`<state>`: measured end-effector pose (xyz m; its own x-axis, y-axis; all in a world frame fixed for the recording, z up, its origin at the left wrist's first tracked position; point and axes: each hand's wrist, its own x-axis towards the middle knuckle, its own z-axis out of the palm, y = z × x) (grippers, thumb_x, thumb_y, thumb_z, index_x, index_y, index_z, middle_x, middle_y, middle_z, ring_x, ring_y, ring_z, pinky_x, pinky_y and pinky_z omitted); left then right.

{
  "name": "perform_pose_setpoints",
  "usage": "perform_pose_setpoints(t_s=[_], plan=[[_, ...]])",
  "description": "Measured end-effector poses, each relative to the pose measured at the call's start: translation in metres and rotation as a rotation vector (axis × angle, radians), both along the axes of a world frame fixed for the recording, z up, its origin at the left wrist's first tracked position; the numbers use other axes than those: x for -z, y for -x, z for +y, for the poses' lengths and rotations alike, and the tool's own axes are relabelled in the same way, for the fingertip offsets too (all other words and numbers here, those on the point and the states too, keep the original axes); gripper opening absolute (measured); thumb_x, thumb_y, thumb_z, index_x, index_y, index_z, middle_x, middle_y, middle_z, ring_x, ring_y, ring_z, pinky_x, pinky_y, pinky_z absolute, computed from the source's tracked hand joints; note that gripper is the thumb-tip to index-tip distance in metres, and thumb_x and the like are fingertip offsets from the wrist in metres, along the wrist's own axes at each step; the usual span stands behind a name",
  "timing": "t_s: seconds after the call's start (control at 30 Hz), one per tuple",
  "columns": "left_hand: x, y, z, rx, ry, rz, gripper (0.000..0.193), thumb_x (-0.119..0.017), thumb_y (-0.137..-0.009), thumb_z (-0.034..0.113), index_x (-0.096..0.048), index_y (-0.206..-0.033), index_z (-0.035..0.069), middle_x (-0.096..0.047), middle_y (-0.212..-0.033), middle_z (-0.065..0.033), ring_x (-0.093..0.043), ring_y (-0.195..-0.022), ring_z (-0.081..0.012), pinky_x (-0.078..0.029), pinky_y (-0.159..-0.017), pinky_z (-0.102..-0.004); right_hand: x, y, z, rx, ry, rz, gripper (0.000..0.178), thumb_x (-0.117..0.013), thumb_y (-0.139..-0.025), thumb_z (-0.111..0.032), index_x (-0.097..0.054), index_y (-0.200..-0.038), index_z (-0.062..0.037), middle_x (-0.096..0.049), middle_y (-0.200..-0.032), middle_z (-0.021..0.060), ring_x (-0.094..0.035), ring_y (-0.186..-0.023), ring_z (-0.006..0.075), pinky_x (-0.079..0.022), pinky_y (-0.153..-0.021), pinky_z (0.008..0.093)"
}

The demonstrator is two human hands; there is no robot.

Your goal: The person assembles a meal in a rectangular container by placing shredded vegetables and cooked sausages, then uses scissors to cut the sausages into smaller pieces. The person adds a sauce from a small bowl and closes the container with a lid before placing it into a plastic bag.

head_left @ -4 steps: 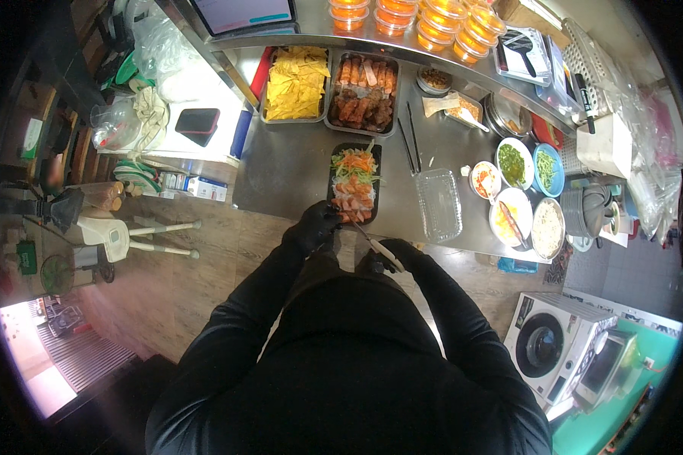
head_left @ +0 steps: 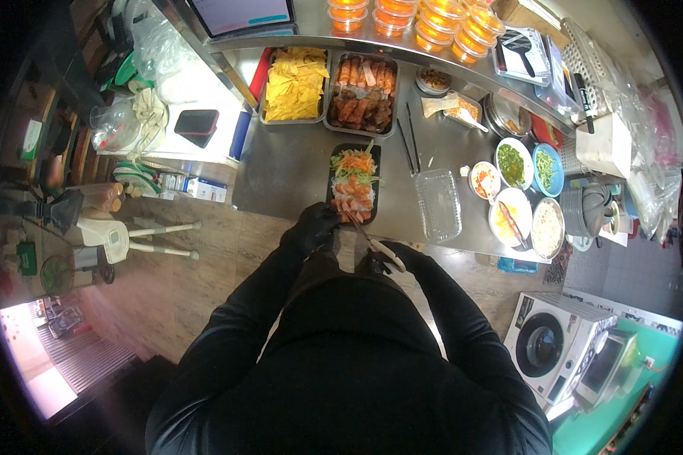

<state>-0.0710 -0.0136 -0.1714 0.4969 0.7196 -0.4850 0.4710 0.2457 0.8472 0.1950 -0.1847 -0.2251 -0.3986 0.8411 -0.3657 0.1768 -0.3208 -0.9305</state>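
A black tray (head_left: 331, 171) near the counter's front edge holds shredded vegetables, white noodles and cut pieces of browned meat (head_left: 350, 205). My left hand (head_left: 316, 227), in a black glove, is at the tray's near left corner with its fingers closed against the meat; what they pinch is hidden. My right hand (head_left: 380, 263), also gloved in black, grips a pair of scissors (head_left: 388, 256) by the pale handles. The scissors' blades reach over the tray's near end, at the meat. Just right of the tray lies a clear plastic lid or box (head_left: 439, 205).
Behind the tray stand a container of yellow wrappers or chips (head_left: 296, 83) and a container of rolls and grilled meat (head_left: 364, 91). Black chopsticks (head_left: 410, 136) lie to their right. Bowls of herbs (head_left: 514, 165) and toppings crowd the counter's right. A metal shelf (head_left: 402, 47) overhangs the back.
The scissors' blades have spread apart a little over the meat. Both hands stay in nearly the same place.
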Motion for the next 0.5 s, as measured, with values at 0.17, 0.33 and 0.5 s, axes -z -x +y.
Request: perform_pose_setpoints(t_s=[0.17,0.33,0.5], plan=[[0.01,0.002,0.008,-0.167,0.228,-0.091,0.025,-0.072,-0.096,0.02,-0.069,-0.106,-0.003,-0.07,-0.088,-0.0072,-0.062,-0.073,-0.0139,-0.051,-0.064,-0.0321,-0.027,0.011,0.017,-0.006,-0.172,-0.155,0.043,-0.057,-0.106,-0.034,-0.059,-0.136,-0.003,-0.067,-0.122,0.0087,-0.063,-0.108,0.0182,-0.049,-0.094,0.0337],[0.009,-0.001,0.002,-0.195,0.209,-0.205,0.025,-0.072,-0.096,0.02,-0.069,-0.109,-0.002,-0.069,-0.088,-0.0067,-0.059,-0.07,-0.0116,-0.049,-0.061,-0.0301,-0.048,0.01,0.03,-0.149,0.032,-0.224,0.05,-0.068,-0.1,-0.034,-0.06,-0.137,-0.0019,-0.067,-0.134,0.0146,-0.064,-0.121,0.0232,-0.049,-0.104,0.0378],[-0.006,-0.004,0.003,-0.176,0.217,-0.172,0.029,-0.074,-0.096,0.022,-0.069,-0.11,-0.003,-0.069,-0.088,-0.0075,-0.06,-0.07,-0.0119,-0.049,-0.061,-0.03,-0.038,0.012,0.03,-0.092,0.133,-0.147,0.042,-0.058,-0.104,-0.033,-0.062,-0.134,-0.004,-0.069,-0.124,0.0124,-0.065,-0.111,0.0209,-0.05,-0.097,0.0364]])
